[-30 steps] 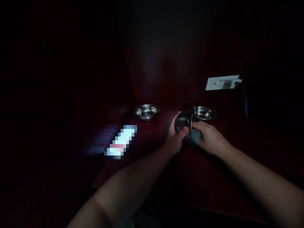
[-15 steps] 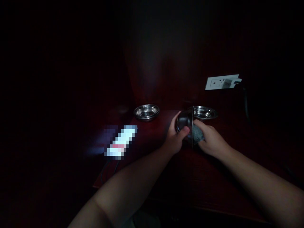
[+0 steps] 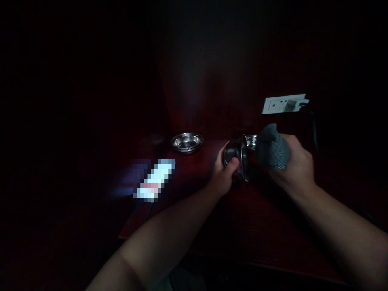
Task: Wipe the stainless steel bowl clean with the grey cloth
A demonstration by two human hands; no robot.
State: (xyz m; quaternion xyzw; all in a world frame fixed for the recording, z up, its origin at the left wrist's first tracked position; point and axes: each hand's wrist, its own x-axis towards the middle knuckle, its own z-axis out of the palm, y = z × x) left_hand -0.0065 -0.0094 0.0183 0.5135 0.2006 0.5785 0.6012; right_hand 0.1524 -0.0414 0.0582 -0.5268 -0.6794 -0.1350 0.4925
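Note:
My left hand (image 3: 223, 173) is closed around a metal bowl (image 3: 235, 152), thumb on its outer wall. The bowl is tipped on its side, its rim facing right. Just right of it, my right hand (image 3: 295, 165) grips a grey-green cloth (image 3: 274, 149) with a checked edge. The cloth is apart from the bowl and slightly blurred. Behind the cloth, a second metal bowl (image 3: 251, 141) on the table is mostly hidden. A stack of shiny metal bowls (image 3: 187, 142) sits further left.
A glowing phone (image 3: 156, 180), pixelated, lies on the left of the dark red table (image 3: 194, 238) with a cable running from it. On the back wall is a white socket panel (image 3: 280, 104) with a plug and a hanging cord. The surroundings are very dark.
My right hand has drawn the cloth out of the bowl's opening, moving right and slightly up. My left hand keeps the bowl in nearly the same place, turned a little.

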